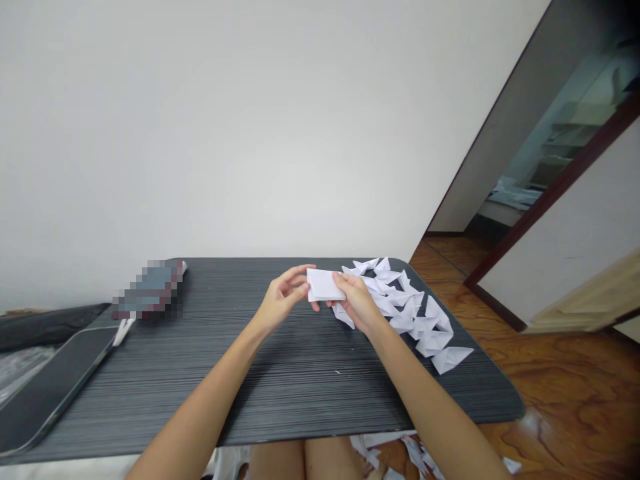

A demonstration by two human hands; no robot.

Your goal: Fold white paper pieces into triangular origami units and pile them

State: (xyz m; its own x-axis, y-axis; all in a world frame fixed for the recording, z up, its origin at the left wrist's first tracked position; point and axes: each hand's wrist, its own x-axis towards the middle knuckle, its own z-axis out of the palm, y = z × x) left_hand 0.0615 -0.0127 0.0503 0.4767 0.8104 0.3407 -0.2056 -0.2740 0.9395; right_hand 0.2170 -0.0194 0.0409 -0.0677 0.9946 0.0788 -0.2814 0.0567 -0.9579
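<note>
Above the middle of the dark table, both hands are at a small rectangle of white paper (324,285) with layered edges; whether it is one folded sheet or a thin stack, I cannot tell. My right hand (359,300) grips its right end, thumb on top and fingers underneath. At the left edge, my left hand (285,297) pinches the paper between its curled fingers and thumb. Just right of and behind my right hand lies a spread of folded white paper pieces (415,320), pointed and overlapping, partly covered by that hand.
The dark wood-grain table (200,387) stands against a white wall. A blurred-out device (153,290) with a white cable lies at its back left, near a dark flat panel (55,387). Paper scraps (415,453) litter the wooden floor (565,393) below. A doorway opens at the right.
</note>
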